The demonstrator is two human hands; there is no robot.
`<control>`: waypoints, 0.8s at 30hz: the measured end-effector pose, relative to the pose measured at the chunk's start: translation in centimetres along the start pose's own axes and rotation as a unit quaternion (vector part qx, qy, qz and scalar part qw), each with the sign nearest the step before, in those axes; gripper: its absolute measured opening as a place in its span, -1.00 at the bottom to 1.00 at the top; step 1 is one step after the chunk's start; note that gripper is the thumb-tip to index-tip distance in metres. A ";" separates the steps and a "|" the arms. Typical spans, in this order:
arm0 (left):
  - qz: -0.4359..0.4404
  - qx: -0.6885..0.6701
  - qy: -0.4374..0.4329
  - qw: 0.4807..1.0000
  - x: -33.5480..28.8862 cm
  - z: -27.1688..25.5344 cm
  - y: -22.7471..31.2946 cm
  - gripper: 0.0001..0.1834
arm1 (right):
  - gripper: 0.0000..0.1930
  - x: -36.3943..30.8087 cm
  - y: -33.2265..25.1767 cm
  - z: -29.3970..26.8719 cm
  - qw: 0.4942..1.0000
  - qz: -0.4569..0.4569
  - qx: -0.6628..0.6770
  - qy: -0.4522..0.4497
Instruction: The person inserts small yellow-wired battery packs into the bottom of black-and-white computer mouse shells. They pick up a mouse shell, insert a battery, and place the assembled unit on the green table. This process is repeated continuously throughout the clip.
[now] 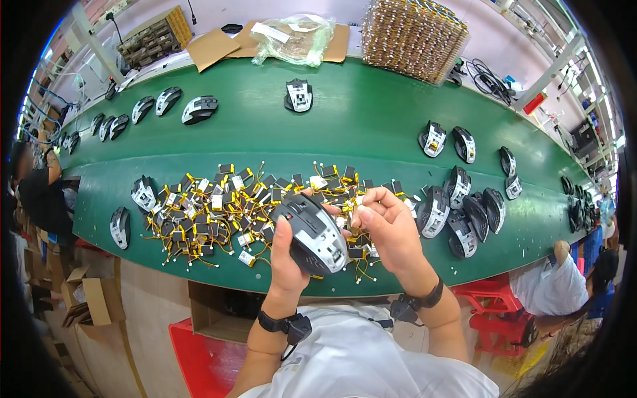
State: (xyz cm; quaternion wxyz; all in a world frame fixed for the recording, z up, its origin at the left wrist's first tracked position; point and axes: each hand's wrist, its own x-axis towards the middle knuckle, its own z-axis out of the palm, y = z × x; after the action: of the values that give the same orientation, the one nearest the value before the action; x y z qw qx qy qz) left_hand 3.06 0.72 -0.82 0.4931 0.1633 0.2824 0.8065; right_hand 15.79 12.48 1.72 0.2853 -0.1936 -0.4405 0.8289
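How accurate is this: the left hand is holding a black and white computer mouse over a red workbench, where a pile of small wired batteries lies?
Only the colour is off: the head view shows a green workbench. The left hand does hold the computer mouse over it, and the wired batteries lie there.

A long green worktop [252,132] spans a busy workshop, its edges bowed by the fisheye view, with a pale wall panel [225,10] rising behind it. A white metal upright [93,36] stands at left and a matching post [551,71] at right, where rows of bright tube lights [600,99] recede overhead. Below, an open cardboard box [106,302] sits at left on the pale floor [159,292]; a second carton [219,312] is tucked beneath the worktop. Red plastic seating [491,298] stands at lower right.
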 end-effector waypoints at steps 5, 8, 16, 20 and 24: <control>0.037 -0.028 0.025 0.999 0.6 -0.2 0.7 -0.22 | -0.83 -1.8 -0.4 1.2 0.993 -0.006 -0.111 -0.025; 0.050 -0.046 0.022 0.997 0.8 0.3 0.8 -0.23 | -0.78 -2.6 0.2 1.5 0.960 -0.116 -0.248 -0.066; 0.124 -0.005 0.013 0.992 0.4 0.1 0.4 -0.15 | -0.85 -3.3 0.6 2.0 0.991 0.024 -0.127 0.039; 0.164 0.046 -0.003 0.985 0.4 0.2 0.2 -0.07 | -0.83 -3.6 1.0 1.3 0.989 0.055 -0.134 0.005; 0.187 0.068 -0.010 0.980 0.5 0.2 0.0 -0.01 | -0.83 -3.7 1.1 1.1 0.990 0.083 -0.117 0.004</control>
State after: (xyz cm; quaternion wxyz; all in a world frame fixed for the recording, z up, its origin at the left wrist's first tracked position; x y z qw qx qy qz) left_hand 2.92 1.26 -0.73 0.3239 0.2548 0.2958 0.8618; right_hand 17.63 8.90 1.63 0.1922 -0.2646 -0.5153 0.7922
